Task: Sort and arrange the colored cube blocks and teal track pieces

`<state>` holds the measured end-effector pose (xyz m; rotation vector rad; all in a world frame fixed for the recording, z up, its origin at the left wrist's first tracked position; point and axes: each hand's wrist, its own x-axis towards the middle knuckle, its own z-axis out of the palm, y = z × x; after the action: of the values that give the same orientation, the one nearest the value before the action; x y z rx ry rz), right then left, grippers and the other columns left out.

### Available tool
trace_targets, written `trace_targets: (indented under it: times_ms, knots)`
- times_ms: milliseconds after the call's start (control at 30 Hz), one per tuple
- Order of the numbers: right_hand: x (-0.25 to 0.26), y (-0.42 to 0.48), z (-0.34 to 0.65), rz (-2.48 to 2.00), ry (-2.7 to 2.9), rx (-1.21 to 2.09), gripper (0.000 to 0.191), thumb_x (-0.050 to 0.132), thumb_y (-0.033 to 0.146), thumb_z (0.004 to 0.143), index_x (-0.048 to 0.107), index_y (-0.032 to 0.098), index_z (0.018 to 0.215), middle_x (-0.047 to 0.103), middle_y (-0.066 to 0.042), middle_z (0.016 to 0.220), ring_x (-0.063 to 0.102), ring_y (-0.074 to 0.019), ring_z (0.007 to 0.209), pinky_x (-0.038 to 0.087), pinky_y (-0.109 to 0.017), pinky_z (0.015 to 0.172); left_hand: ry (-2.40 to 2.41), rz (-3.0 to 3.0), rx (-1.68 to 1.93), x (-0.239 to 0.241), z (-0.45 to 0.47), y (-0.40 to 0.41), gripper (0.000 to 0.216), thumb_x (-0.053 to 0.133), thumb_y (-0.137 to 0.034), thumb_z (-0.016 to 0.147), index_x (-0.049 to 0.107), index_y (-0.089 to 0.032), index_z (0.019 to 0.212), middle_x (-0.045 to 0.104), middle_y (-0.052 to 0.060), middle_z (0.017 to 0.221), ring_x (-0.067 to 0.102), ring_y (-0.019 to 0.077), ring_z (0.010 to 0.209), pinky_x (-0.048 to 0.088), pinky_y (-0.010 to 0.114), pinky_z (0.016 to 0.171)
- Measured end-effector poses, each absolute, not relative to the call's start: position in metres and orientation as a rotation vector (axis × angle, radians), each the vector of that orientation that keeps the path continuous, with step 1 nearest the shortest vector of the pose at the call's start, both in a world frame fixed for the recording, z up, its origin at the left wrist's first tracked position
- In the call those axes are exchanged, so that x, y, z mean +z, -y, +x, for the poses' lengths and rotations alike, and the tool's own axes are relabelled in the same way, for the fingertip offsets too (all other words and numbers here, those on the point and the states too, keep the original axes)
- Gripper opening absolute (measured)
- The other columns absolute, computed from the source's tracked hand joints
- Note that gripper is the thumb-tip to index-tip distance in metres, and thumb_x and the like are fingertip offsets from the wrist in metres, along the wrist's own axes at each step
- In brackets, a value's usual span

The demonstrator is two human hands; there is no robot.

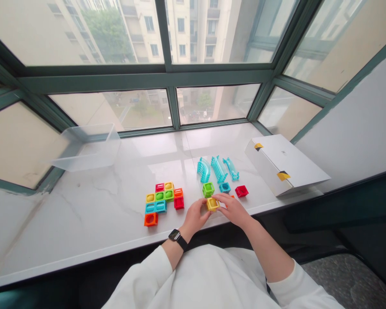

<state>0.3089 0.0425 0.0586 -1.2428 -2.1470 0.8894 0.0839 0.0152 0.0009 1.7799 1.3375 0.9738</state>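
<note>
A yellow block with a round opening is gripped between my left hand and my right hand, close to the sill's front edge. Just beyond it stands a green block. A blue block and a red block lie past my right hand, and an orange block is mostly hidden behind that hand. To the left of my hands, several coloured blocks sit in a joined-looking cluster. Three translucent blue track pieces lie farther back.
On the white marble sill, a clear plastic bin stands at the back left. A white box with yellow-and-black tabs lies at the right. Green-framed windows border the sill.
</note>
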Motion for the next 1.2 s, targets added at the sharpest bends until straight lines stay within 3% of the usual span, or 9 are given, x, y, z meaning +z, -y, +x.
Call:
trace_targets:
  times_ms: [267, 433, 600, 767, 1000, 1100, 1200]
  knots:
    - [0.058, -0.043, 0.309, -1.237, 2.167, 0.842, 0.051, 0.065, 0.015, 0.091, 0.065, 0.031, 0.140, 0.067, -0.007, 0.141, 0.063, -0.0260, 0.132, 0.050, -0.050, 0.117, -1.317, 1.747, 0.975, 0.002, 0.085, -0.016, 0.042, 0.078, -0.023, 0.084, 0.062, -0.025, 0.123, 0.072, 0.009, 0.119, 0.070, 0.0274, 0.112, 0.056, 0.047, 0.101]
    - [0.059, -0.040, 0.308, -1.252, 2.179, 0.811, 0.053, 0.063, 0.015, 0.092, 0.063, 0.032, 0.142, 0.066, -0.007, 0.141, 0.064, -0.0258, 0.131, 0.051, -0.050, 0.116, -1.221, 1.746, 0.999, 0.016, 0.067, -0.005, 0.057, 0.081, -0.025, 0.084, 0.056, -0.025, 0.135, 0.067, 0.011, 0.134, 0.066, 0.0270, 0.125, 0.055, 0.047, 0.108]
    - [0.063, -0.036, 0.309, -1.306, 2.175, 0.801, 0.060, 0.062, 0.019, 0.094, 0.054, 0.035, 0.151, 0.059, -0.007, 0.148, 0.065, -0.0252, 0.128, 0.053, -0.049, 0.113, -1.301, 1.782, 1.060, 0.054, 0.012, 0.016, 0.035, 0.066, -0.031, 0.097, 0.061, -0.028, 0.131, 0.070, 0.009, 0.128, 0.069, 0.0231, 0.113, 0.060, 0.040, 0.097]
    - [0.085, -0.033, 0.311, -1.320, 2.128, 0.691, 0.055, 0.065, 0.029, 0.096, 0.056, 0.036, 0.149, 0.062, -0.007, 0.145, 0.064, -0.0285, 0.128, 0.053, -0.052, 0.113, -1.735, 1.713, 1.197, 0.077, -0.070, 0.026, 0.025, 0.060, -0.042, 0.100, 0.066, -0.026, 0.119, 0.073, 0.007, 0.116, 0.070, 0.0241, 0.105, 0.059, 0.044, 0.097]
    - [0.123, -0.028, 0.260, -1.110, 1.946, 0.465, 0.034, 0.057, 0.025, 0.100, 0.072, 0.031, 0.130, 0.071, -0.010, 0.125, 0.065, -0.0317, 0.122, 0.054, -0.054, 0.111, -2.104, 1.477, 1.163, 0.063, -0.120, 0.048, 0.053, 0.066, -0.056, 0.092, 0.055, -0.024, 0.132, 0.067, 0.008, 0.116, 0.069, 0.0264, 0.106, 0.063, 0.045, 0.090]
    - [0.118, -0.029, 0.210, -0.971, 2.068, 0.550, 0.039, 0.055, 0.019, 0.100, 0.069, 0.030, 0.135, 0.068, -0.011, 0.130, 0.062, -0.0286, 0.128, 0.052, -0.051, 0.113, -2.179, 1.527, 0.987, 0.048, -0.113, 0.056, 0.063, 0.067, -0.060, 0.088, 0.052, -0.023, 0.137, 0.064, 0.009, 0.117, 0.068, 0.0279, 0.103, 0.063, 0.047, 0.087]
    - [0.101, -0.034, 0.154, -0.898, 2.342, 0.603, 0.057, 0.055, 0.012, 0.094, 0.058, 0.023, 0.150, 0.058, -0.015, 0.149, 0.048, -0.0299, 0.146, 0.042, -0.055, 0.122, -2.267, 1.619, 0.847, 0.037, -0.104, 0.059, 0.070, 0.069, -0.062, 0.085, 0.050, -0.020, 0.137, 0.062, 0.011, 0.114, 0.068, 0.0309, 0.102, 0.061, 0.050, 0.088]
